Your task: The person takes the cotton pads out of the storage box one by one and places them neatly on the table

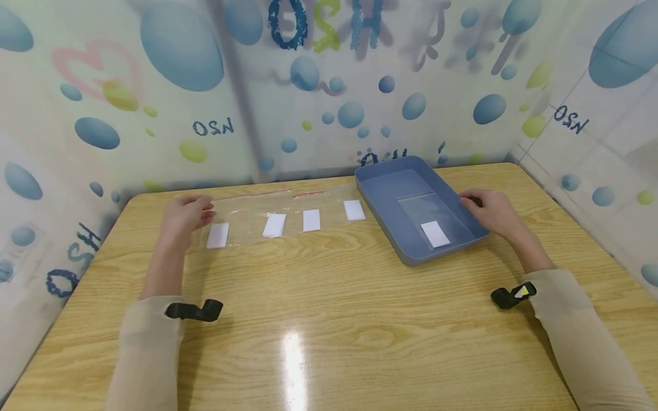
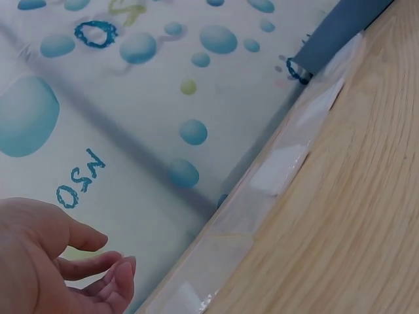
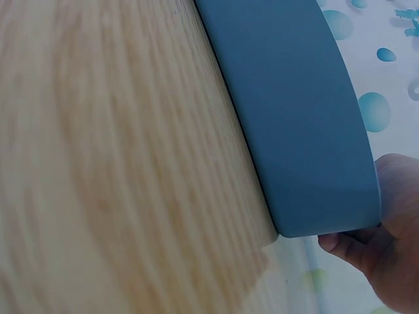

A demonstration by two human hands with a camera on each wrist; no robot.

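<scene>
My left hand hovers over the left end of a row of clear zip bags, with its fingers loosely bent. In the left wrist view that hand holds nothing. Each bag has a small white card-like piece in it, and red lines run along some top edges. My right hand grips the right side of a blue-grey tray. From the right wrist, the thumb and fingers meet the tray wall; part of the hand is hidden behind it. Inside the tray lies another clear zip bag with a white piece.
The wooden table meets a wall covered with bubble prints at its back edge. The tray stands close to that wall, right of the bag row. A black wrist camera sits on each sleeve.
</scene>
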